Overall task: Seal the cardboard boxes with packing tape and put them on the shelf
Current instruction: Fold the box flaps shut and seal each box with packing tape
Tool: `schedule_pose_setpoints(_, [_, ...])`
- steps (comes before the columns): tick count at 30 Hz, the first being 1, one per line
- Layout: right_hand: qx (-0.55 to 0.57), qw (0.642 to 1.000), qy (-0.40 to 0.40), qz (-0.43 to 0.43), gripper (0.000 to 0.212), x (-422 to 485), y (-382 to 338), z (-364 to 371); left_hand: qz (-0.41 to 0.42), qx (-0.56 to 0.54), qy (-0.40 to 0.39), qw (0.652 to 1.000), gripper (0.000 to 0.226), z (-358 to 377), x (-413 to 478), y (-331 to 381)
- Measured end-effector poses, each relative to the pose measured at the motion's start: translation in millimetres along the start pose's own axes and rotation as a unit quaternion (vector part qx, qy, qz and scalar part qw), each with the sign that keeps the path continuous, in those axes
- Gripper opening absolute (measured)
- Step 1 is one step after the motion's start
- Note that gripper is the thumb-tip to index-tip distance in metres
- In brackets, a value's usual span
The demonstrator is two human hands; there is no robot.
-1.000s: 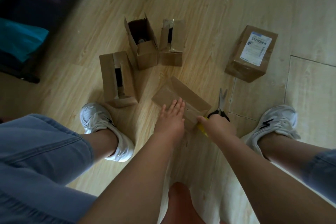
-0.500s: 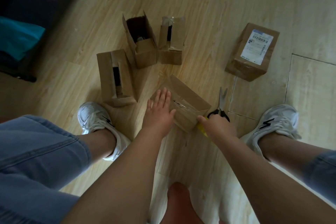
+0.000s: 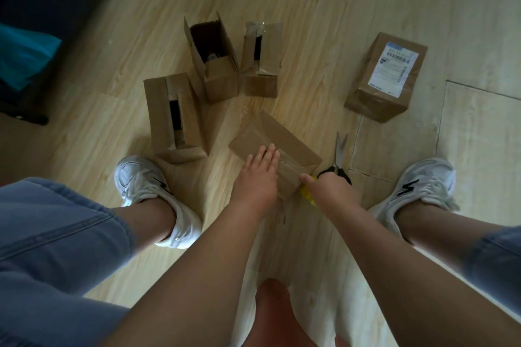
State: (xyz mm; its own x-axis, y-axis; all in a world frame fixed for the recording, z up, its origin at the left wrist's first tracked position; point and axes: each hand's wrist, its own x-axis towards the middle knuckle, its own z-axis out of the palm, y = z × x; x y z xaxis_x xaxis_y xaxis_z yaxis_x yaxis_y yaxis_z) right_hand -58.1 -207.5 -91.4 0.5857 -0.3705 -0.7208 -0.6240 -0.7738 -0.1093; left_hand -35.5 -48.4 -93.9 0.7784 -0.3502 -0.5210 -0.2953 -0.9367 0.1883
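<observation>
Right grip: the right hand (image 3: 328, 191) is curled tight around a yellow tape roll (image 3: 307, 196). Only a sliver of yellow shows under the knuckles, and one fingertip is jammed against the near end of the cardboard box (image 3: 282, 138).
Left grip: the left hand (image 3: 258, 175) holds nothing. Its fingers are straight and together, and the palm presses flat on the box top.
Arms: both forearms reach down and forward between the knees, with the hands close together but not touching.
Box being sealed: it lies diagonally on the floor (image 3: 338, 8), under the left palm and right against the right grip. A glint of clear tape runs between the two hands.
Scissors (image 3: 339, 155): just beyond the right grip, blades pointing away, black handles partly hidden by the knuckles.
Slit-top box (image 3: 172, 115): out past the left grip, off to its left.
Open box (image 3: 214, 59) and half-taped box (image 3: 262, 59): farther out, side by side.
Labelled box (image 3: 386, 76): well beyond the right grip, closed.
Shoes: left shoe (image 3: 141, 177) and right shoe (image 3: 420, 183) flank the hands.
</observation>
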Motion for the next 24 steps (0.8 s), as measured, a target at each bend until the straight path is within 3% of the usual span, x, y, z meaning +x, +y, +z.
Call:
schedule_pose_setpoints(8, [0.049,0.999,-0.010,0.008,0.053,8,-10,-9,0.010,-0.012,-0.049,0.999,0.058,-18,16,-8])
schedule_pose_setpoints(13, [0.045,0.998,-0.012,0.034,0.056,18,-18,-13,0.025,-0.028,-0.008,0.999,0.056,-22,13,-5])
schedule_pose_setpoints(21, [0.087,0.996,-0.033,0.004,0.059,17,-10,-13,0.051,-0.066,-0.018,0.996,0.065,-8,2,3])
schedule_pose_setpoints(24, [0.150,0.986,-0.057,-0.045,0.045,18,1,-13,0.045,-0.048,-0.014,0.998,0.059,-17,6,7])
